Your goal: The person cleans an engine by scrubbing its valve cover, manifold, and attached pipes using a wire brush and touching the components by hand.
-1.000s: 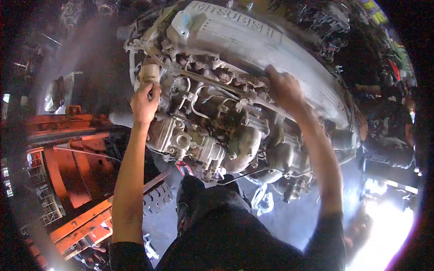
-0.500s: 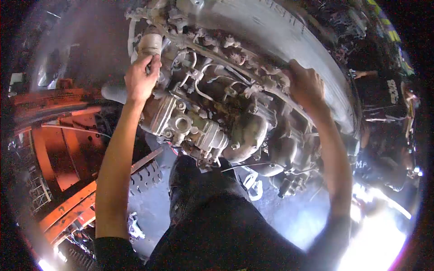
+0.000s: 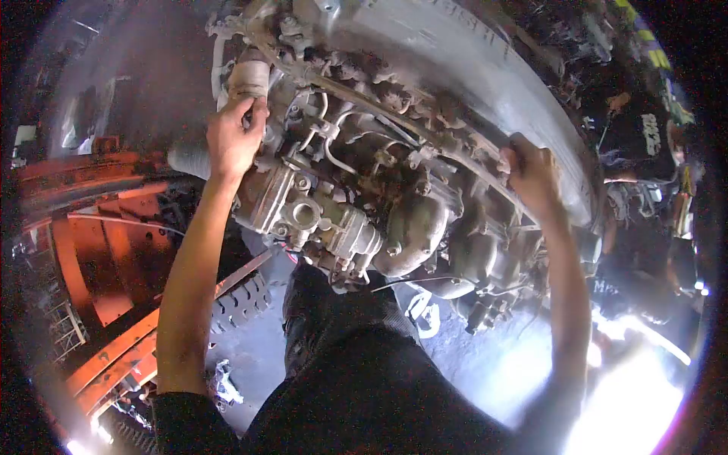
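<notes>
A large dirty engine (image 3: 303, 216) fills the middle of the view, with a long grey cover (image 3: 447, 53) bearing raised letters along its far side. My left hand (image 3: 236, 136) is closed at the lower end of a pale, wrapped hose (image 3: 249, 79) on the engine's left; its thumb and fingers pinch something I cannot make out. On the right, my right hand (image 3: 532, 176) is closed with bent fingers by the near edge of the grey cover. Whatever it holds, if anything, is hidden.
Orange metal framework (image 3: 114, 265) stands at the left. A toothed dark metal part (image 3: 241, 303) lies beside an orange beam. White bundled material (image 3: 425, 315) is on the floor below the engine. At the right is a person in dark clothes (image 3: 644, 140).
The engine has shifted upward in view. My right hand has moved right along the cover's near edge. My left hand remains at the pale hose.
</notes>
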`<state>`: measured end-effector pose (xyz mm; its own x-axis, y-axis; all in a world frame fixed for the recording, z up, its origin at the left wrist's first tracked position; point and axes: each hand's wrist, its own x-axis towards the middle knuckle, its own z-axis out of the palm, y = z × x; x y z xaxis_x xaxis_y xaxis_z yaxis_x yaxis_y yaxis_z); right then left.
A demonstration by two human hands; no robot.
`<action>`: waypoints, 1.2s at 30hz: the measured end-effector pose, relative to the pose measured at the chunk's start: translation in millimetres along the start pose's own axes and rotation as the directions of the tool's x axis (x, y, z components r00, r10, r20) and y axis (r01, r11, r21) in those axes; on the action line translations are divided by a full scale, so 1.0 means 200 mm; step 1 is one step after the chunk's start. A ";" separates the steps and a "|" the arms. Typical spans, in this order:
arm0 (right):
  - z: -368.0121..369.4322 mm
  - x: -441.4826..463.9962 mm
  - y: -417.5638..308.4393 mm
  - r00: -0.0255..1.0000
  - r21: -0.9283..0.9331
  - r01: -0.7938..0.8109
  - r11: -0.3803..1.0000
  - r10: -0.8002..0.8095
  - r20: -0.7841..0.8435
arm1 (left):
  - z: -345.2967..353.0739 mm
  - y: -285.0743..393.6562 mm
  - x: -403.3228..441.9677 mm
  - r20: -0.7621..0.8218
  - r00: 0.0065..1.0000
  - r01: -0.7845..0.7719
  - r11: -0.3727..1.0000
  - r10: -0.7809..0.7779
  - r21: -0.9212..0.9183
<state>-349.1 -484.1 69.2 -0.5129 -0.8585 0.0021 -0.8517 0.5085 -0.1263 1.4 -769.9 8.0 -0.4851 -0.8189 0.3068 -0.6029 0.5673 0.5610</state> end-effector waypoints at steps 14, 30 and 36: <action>0.06 0.07 -0.01 0.983 0.014 -0.094 0.995 0.091 0.157 | 0.06 -0.09 0.00 0.010 0.997 0.075 0.993 -0.076 0.094; -0.09 -0.43 0.54 0.989 -0.095 -0.138 0.986 0.142 0.038 | 0.04 -0.07 0.04 0.040 0.992 -0.127 0.947 0.120 0.295; -0.15 -0.38 0.40 0.993 -0.036 -0.118 0.992 0.118 0.005 | 0.06 -0.09 0.02 -0.011 0.999 -0.048 0.966 0.053 0.254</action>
<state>-382.2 -375.9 89.6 -0.6095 -0.7926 -0.0175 -0.7885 0.6084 -0.0896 2.4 -781.5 -10.1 -0.5091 -0.7887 0.3446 -0.7197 0.6097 0.3322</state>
